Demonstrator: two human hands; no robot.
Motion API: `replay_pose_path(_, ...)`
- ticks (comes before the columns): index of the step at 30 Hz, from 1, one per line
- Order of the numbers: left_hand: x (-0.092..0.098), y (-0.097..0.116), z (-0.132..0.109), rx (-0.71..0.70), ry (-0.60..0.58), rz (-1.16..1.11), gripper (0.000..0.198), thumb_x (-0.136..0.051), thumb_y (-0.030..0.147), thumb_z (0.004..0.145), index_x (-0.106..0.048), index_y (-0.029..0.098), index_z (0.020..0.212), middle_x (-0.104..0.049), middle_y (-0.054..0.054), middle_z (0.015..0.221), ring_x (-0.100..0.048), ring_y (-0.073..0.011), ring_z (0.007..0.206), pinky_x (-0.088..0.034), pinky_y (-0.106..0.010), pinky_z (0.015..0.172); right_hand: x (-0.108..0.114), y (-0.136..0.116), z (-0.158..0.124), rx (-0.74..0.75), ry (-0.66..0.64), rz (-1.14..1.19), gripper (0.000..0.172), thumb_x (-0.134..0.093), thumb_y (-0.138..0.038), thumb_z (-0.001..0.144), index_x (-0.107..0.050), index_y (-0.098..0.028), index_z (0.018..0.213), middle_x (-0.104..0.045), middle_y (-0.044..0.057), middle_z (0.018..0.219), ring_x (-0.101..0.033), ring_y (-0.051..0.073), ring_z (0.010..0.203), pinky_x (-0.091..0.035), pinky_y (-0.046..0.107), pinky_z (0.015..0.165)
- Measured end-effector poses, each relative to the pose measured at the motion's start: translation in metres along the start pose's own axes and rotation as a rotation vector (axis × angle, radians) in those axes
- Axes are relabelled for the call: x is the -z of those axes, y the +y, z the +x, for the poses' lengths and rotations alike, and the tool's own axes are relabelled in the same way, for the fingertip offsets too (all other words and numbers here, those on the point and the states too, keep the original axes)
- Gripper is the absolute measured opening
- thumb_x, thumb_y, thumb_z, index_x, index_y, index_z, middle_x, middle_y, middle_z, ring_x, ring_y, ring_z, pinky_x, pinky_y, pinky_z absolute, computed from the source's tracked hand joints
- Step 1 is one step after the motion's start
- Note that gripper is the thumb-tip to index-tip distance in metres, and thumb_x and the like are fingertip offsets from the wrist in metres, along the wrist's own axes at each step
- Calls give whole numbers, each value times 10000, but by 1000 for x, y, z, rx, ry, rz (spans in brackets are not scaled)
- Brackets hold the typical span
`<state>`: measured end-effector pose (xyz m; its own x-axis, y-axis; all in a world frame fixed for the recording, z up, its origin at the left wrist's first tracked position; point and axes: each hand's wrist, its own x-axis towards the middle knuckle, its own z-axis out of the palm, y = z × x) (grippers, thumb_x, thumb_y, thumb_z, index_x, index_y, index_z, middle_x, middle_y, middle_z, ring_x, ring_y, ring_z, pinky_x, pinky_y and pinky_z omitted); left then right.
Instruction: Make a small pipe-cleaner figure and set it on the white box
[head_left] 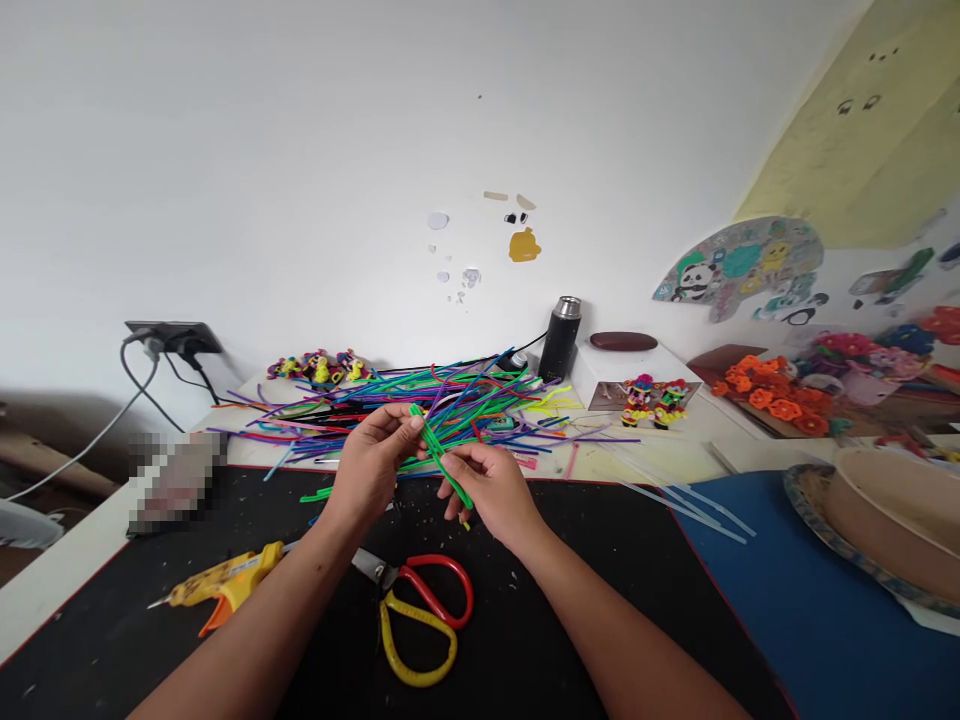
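Between both hands runs a short bundle of green pipe cleaners point(433, 440), slanting down to the right above the black mat point(585, 600). My left hand point(379, 450) pinches its upper end between thumb and fingers. Lower down, my right hand point(480, 485) is closed on the same bundle, some fingers curled beneath it. Behind the hands a wide heap of coloured pipe cleaners point(472, 390) spreads along the table. More green pieces point(316, 494) lie on the mat to the left of my left wrist.
Scissors point(420, 610) with red and yellow handles lie near my forearms. A yellow glue gun point(232, 585) rests at left. Clear glue sticks point(701, 510) lie at right. A black thermos point(560, 340), small figures point(652, 400) and orange flowers point(776, 390) stand along the back.
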<state>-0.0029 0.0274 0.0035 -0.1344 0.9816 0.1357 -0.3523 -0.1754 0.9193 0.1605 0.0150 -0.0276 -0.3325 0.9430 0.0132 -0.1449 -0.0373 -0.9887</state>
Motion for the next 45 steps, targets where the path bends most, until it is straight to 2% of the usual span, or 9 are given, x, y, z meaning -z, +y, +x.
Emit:
replay_pose_path(5, 5, -3, 1, -10, -13, 28, 308, -943, 345, 673, -765, 170, 853, -658, 14, 710, -581, -108, 572, -485, -230, 518, -1, 3, 0, -14, -13, 9, 453, -718, -616, 832, -677, -173, 915, -692, 3, 670, -641, 133, 436, -426, 203, 380)
replay_pose_path(11, 4, -1, 2, -17, 22, 19, 303, -944, 338, 663, -726, 174, 794, -652, 18, 704, -578, -106, 555, -469, -229, 503, -1, 0, -1, -15, -19, 0, 492, -687, -666, 849, -651, -177, 888, -706, 16, 695, -649, 128, 445, -423, 193, 380)
replay_pose_path(15, 2, 1, 3, -36, 101, 2, 344, -959, 349, 631, -704, 171, 776, -638, 27, 692, -594, -107, 566, -491, -227, 525, -1, 2, -2, 9, -22, -11, 500, -664, -672, 878, -662, -182, 974, -706, 11, 720, -646, 123, 441, -418, 191, 383)
replay_pose_path(20, 2, 2, 4, -23, 119, -14, 379, -974, 358, 609, -699, 162, 782, -643, 31, 687, -614, -104, 571, -515, -217, 545, -1, 8, -1, 43, -15, -96, 434, -648, -595, 923, -691, -183, 1053, -692, -1, 689, -644, 123, 442, -414, 187, 385)
replay_pose_path(26, 2, 3, 4, -29, 122, -23, 366, -966, 338, 629, -688, 159, 786, -641, 36, 681, -627, -102, 570, -523, -216, 557, 0, 6, 0, 41, 9, -112, 409, -636, -584, 929, -698, -184, 990, -688, -2, 668, -638, 126, 440, -417, 201, 398)
replay_pose_path(32, 4, 5, 5, -15, 126, -50, 385, -983, 324, 594, -692, 166, 790, -639, 36, 680, -619, -104, 570, -514, -214, 539, 1, 3, -3, 77, -11, -232, 392, -571, -561, 987, -703, -199, 913, -616, -34, 539, -622, 139, 440, -455, 223, 442)
replay_pose_path(37, 6, 6, 7, 64, 57, -76, 396, -1002, 338, 575, -721, 160, 790, -636, 28, 728, -598, -90, 600, -506, -200, 541, 3, 5, -3, 87, -11, -249, 394, -551, -545, 1006, -710, -198, 910, -585, -43, 508, -625, 144, 437, -444, 223, 449)
replay_pose_path(42, 6, 5, 4, 168, -120, 11, 430, -977, 411, 629, -797, 149, 920, -642, -6, 691, -557, -101, 584, -445, -201, 504, 4, 3, -1, 63, -10, -163, 422, -563, -594, 982, -683, -200, 891, -546, -61, 494, -626, 146, 416, -430, 211, 417)
replay_pose_path(45, 7, 6, 2, 195, -212, 45, 394, -967, 402, 648, -807, 145, 900, -637, -21, 644, -553, -120, 577, -424, -214, 490, 5, 1, 0, 61, -6, -138, 430, -577, -610, 969, -671, -201, 875, -503, -77, 479, -617, 143, 399, -417, 206, 402)
